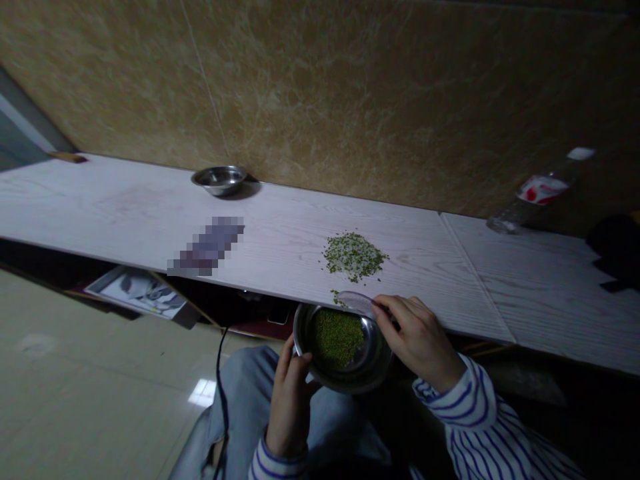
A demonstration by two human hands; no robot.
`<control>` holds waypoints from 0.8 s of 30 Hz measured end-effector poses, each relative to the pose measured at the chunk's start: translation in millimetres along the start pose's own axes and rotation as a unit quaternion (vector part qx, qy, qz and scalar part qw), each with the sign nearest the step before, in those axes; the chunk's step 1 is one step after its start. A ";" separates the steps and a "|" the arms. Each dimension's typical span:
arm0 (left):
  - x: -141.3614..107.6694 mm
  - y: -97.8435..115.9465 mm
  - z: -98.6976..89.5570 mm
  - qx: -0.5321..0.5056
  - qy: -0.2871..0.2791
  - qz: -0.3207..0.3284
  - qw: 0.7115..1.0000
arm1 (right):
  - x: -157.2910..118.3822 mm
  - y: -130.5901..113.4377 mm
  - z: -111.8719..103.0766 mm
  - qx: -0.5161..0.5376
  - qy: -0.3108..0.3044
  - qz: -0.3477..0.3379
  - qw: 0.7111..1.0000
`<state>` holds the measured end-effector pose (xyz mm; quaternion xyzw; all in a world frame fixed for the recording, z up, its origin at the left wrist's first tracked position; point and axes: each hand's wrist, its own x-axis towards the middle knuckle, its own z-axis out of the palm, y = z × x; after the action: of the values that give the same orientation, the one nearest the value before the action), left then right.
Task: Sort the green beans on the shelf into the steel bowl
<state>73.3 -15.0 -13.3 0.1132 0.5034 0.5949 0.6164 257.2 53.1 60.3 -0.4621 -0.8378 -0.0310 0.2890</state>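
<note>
My left hand (295, 390) grips the left rim of a metal bowl (375, 380), which is tilted just below the front edge of the table. Green beans (337, 337), like mung beans, lie inside it. Between the thumb and fingers of my right hand (417, 333) is a clear, thin plastic piece with a rounded outline (355, 302); its exact kind is hard to make out. It lies at the table edge above the bowl, beside a few loose beans. Farther back, a pile of green beans mixed with white grains (354, 256) is spread on the tabletop.
A second metal bowl (219, 180) stands against the wall. A blurred-out flat object (210, 247) lies left of the pile. To the right is a clear bottle (540, 190) with a white cap. Under the white table (285, 230) are open shelves; a black cable (220, 393) hangs down.
</note>
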 end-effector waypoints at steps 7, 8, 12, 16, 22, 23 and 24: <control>-1.9 5.7 1.5 0.001 0.001 -0.004 1.000 | 16.8 9.8 11.5 -0.023 0.025 0.022 0.999; -2.2 6.0 1.2 0.003 0.005 -0.002 1.000 | 20.0 9.6 14.2 -0.023 0.020 0.022 0.999; -2.1 6.3 -1.7 -0.001 0.014 0.010 1.000 | 28.8 2.6 21.1 -0.011 -0.003 0.008 1.000; -0.8 8.1 -4.5 0.004 0.023 0.014 1.000 | 30.1 -5.5 20.7 0.004 -0.023 -0.006 1.000; -1.2 10.6 -4.7 0.011 0.017 0.006 1.000 | 27.2 -12.5 15.1 0.026 -0.044 -0.031 0.998; -1.1 10.6 -4.7 0.012 0.015 0.007 1.000 | 26.5 -13.2 13.7 0.027 -0.049 -0.036 0.998; -1.0 10.5 -4.8 0.014 0.014 0.010 1.000 | 25.7 -13.4 12.2 0.029 -0.052 -0.039 0.997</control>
<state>63.4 -15.3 -7.3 0.1183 0.5186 0.5955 0.6021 230.5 68.8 66.3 -0.4211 -0.8699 0.0060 0.2567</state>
